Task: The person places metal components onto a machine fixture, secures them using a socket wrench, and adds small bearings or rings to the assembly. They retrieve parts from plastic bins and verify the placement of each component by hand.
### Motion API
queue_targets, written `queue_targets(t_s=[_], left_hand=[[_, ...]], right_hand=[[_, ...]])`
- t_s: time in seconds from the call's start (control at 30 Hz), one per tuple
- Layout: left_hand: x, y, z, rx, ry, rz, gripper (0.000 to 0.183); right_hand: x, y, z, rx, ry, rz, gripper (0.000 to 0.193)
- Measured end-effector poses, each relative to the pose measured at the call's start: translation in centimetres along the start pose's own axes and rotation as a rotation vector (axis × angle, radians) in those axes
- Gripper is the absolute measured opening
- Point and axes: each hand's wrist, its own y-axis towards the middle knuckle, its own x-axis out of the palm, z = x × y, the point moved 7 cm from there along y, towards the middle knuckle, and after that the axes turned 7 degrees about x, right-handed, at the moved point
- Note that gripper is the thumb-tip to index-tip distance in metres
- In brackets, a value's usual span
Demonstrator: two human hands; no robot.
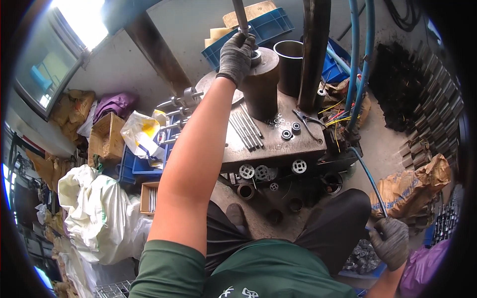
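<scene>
My left hand [236, 55], in a grey knit glove, reaches up to the top of a thick steel cylinder [262, 94]. Its fingers are closed under a vertical metal rod [240, 15]; they hide most of what they grip. Just beside them a metal ring [256, 58] sits on the cylinder's top. Low on the right, my right hand [390, 243], gloved too, is wrapped round the end of a long thin blue lever [370, 176]. On the steel bench [293, 145] lie several thin shafts [244, 128], small rings [280, 121], two bearings [291, 131] and pliers [309, 122].
A dark upright post [314, 54] and blue hoses [354, 64] rise right of the cylinder. Behind stands a blue crate [248, 37]. White sacks [97, 213] and a cardboard box [105, 136] are at left. Right, a brown paper sack [415, 186] lies near stacked metal parts [442, 99].
</scene>
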Motion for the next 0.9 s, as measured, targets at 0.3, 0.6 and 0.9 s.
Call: queue_targets(t_s=[0.3,0.6,0.9], left_hand=[[-0.2,0.4,-1.2,-0.017,0.006,-0.039,0.019],[-0.1,0.5,-0.9,-0.014,-0.002,-0.064,0.02],[-0.9,1.0,-1.8,0.049,0.122,-0.006,0.025]], right_hand=[[-3.5,2.3,-1.8,-0.137,-0.064,0.095,0.03],[-13.6,17.5,-1.7,-0.482,0.161,0.774,0.05],[-9.6,11.6,-0.7,-0.214,0.061,0.357,0.047]])
